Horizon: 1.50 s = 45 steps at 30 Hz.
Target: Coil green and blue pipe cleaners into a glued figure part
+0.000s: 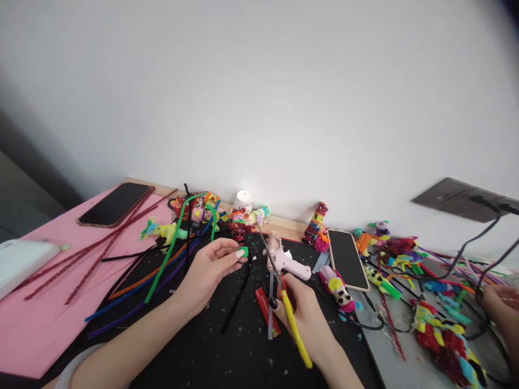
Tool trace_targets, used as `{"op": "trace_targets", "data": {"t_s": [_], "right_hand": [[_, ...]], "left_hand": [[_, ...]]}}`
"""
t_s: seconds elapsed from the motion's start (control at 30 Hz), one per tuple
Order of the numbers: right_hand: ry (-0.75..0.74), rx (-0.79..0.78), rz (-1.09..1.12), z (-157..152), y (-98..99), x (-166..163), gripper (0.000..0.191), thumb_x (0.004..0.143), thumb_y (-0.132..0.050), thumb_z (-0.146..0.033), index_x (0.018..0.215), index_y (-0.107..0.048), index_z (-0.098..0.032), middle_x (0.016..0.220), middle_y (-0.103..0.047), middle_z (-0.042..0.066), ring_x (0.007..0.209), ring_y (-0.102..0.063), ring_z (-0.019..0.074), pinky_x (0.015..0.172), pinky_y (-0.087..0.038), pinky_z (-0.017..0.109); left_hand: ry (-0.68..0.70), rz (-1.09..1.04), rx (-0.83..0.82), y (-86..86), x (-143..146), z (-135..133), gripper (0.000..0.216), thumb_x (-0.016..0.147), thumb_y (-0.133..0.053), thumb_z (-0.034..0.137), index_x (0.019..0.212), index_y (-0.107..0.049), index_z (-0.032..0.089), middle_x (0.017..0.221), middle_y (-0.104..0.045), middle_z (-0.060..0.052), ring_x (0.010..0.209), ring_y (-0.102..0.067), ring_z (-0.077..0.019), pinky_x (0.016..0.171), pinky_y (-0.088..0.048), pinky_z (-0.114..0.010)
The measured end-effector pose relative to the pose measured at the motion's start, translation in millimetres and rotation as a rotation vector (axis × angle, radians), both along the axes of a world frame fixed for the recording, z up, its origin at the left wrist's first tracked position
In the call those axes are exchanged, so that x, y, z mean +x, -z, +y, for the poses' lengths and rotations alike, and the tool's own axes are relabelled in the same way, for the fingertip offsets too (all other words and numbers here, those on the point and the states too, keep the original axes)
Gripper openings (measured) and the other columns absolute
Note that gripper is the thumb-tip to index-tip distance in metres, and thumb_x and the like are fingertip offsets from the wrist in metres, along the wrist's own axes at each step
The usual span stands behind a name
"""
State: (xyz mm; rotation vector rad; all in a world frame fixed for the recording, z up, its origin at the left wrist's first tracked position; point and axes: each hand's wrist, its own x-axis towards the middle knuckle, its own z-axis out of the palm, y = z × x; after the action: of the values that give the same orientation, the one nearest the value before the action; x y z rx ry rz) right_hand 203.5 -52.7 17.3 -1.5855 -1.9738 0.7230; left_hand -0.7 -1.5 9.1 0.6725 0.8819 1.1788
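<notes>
My left hand [213, 273] is closed in a pinch, with a small fuzzy green pipe cleaner piece [245, 252] between thumb and fingertips. In my right hand [306, 308] are scissors [291, 319] with yellow and orange handles. Their blades point up and away, apart from the green piece. A pale pink glue gun [294, 266] lies just beyond the right hand, with a clear glue stick [271, 308] in its back. Beneath the scissors rests a flat red strip [264, 309]. Near my left fingertips stands a dark red pipe cleaner figure [240, 229].
Loose pipe cleaners [162, 275] spread left across the black mat [194, 362] and pink sheet [44, 340]. Phones lie at the left [115, 204] and right [348, 259]. A white paper cup [243, 200] stands by the wall. Cables hang from an outlet [458, 197]. Another person's hand [503, 308] is at right.
</notes>
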Motion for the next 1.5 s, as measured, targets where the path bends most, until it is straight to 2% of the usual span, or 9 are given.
{"op": "trace_targets", "data": {"t_s": [0.17, 0.4, 1.17, 1.5], "right_hand": [[0.009, -0.036, -0.127, -1.9, -5.2, -4.0, 0.022, 0.073, -0.061, -0.032, 0.068, -0.043, -0.019, 0.065, -0.05, -0.003, 0.055, -0.039, 0.0117, 0.05, -0.028, 0.022], [0.033, -0.1, -0.255, -2.2, -5.8, -8.1, 0.029, 0.07, -0.063, -0.031, 0.066, -0.037, -0.02, 0.066, -0.051, -0.002, 0.056, -0.039, 0.0126, 0.052, -0.025, 0.023], [0.042, -0.136, -0.186, -3.0, -6.1, -7.3, 0.03, 0.07, -0.063, -0.031, 0.063, -0.035, -0.02, 0.061, -0.048, -0.003, 0.054, -0.037, 0.0117, 0.05, -0.025, 0.023], [0.027, -0.168, -0.123, -3.1, 1.0, -5.5, 0.029, 0.074, -0.059, -0.03, 0.061, -0.036, -0.02, 0.057, -0.045, -0.004, 0.052, -0.037, 0.0106, 0.047, -0.025, 0.021]], "left_hand": [[0.005, 0.003, -0.024, -2.2, 1.7, -1.2, 0.019, 0.067, -0.076, 0.02, 0.079, -0.061, 0.017, 0.074, -0.064, 0.003, 0.072, -0.064, -0.0099, 0.069, -0.051, -0.02], [0.018, 0.001, -0.02, -3.8, 2.9, -1.2, 0.023, 0.063, -0.078, 0.019, 0.077, -0.061, 0.016, 0.068, -0.062, 0.003, 0.063, -0.06, -0.0083, 0.063, -0.051, -0.019], [0.022, -0.036, -0.009, 1.3, 4.1, -3.1, 0.023, 0.063, -0.078, 0.018, 0.079, -0.062, 0.017, 0.072, -0.062, 0.003, 0.066, -0.06, -0.0087, 0.067, -0.052, -0.02], [0.042, -0.054, -0.002, 3.0, 3.9, -3.6, 0.021, 0.064, -0.077, 0.018, 0.079, -0.062, 0.017, 0.072, -0.062, 0.003, 0.066, -0.059, -0.0083, 0.067, -0.051, -0.02]]}}
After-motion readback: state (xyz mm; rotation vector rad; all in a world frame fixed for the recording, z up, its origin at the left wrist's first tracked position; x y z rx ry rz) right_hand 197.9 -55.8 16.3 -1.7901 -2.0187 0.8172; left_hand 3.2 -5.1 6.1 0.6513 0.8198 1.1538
